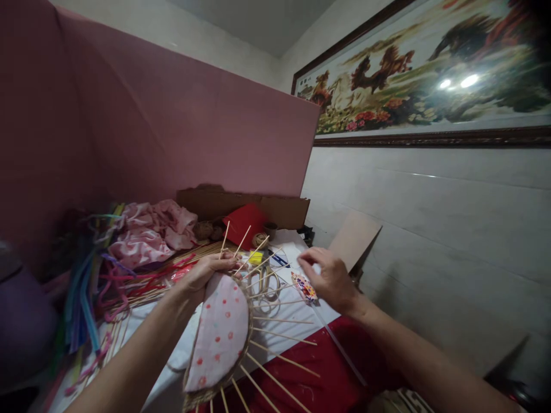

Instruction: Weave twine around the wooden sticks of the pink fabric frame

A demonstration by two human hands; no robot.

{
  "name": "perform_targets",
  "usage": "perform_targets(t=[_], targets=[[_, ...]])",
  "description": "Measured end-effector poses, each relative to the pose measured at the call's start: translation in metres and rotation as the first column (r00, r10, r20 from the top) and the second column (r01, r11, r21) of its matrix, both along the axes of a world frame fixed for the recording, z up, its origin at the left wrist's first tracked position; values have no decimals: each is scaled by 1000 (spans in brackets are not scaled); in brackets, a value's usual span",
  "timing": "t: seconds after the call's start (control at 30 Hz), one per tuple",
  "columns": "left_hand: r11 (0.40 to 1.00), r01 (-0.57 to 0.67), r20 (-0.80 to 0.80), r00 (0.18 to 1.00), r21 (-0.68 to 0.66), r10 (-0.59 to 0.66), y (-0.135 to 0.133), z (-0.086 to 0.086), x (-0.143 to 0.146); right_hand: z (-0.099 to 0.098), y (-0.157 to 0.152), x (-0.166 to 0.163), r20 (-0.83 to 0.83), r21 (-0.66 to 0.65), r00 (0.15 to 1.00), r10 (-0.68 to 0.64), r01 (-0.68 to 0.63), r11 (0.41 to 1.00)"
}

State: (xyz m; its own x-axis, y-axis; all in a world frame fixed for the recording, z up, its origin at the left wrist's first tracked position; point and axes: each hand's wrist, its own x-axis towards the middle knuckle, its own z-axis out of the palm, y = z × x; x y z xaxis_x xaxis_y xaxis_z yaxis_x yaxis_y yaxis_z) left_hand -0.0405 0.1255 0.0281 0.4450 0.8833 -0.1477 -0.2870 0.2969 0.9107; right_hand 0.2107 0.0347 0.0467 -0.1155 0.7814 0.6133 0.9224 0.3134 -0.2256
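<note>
My left hand (pixel 210 269) grips the upper end of a half-round woven piece (pixel 221 327). White cloth with pink-red dots covers its face, and a brown twisted edge runs around it. Thin wooden sticks (pixel 275 358) fan out from the curved side, some rising past my left fingers. To the right, apart from the piece, my right hand (pixel 325 275) is raised with its fingers curled together. Whatever lies between those fingertips is too small to make out. Just below it is a colourful patterned item (pixel 305 287) with a pale strip running down from it.
Scissors (pixel 269 284), a yellow item (pixel 256 257) and a blue tool (pixel 279 259) lie behind the sticks. Pink cloth (pixel 150 232) and coloured fuzzy stems (pixel 81 304) are heaped at left. A cardboard strip (pixel 275 207) and pink panel (pixel 193 115) stand behind.
</note>
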Motion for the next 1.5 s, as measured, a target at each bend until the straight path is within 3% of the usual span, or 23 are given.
perform_targets(t=[0.1, 0.33, 0.7, 0.9, 1.07, 1.5], targets=[[999, 24, -21, 1000, 27, -23, -6, 3, 4, 3, -1, -43, 47, 36, 989, 141, -143, 989], [995, 76, 32, 996, 60, -78, -12, 5, 8, -16, 23, -78, 12, 15, 997, 77, -77, 997], [999, 29, 29, 999, 26, -30, -15, 10, 8, -15, 15, -76, -151, 49, 988, 35, -27, 998], [999, 16, 6, 1000, 50, -16, -15, 10, 8, -19, 7, -73, 76, 76, 997, -22, 16, 997], [998, 13, 23, 1000, 63, -14, -15, 9, 9, -17, 8, -78, 125, 121, 992, -37, 22, 992], [995, 48, 4, 999, 83, -49, -17, 5, 13, -24, 22, -84, -68, 112, 997, -40, 47, 993]])
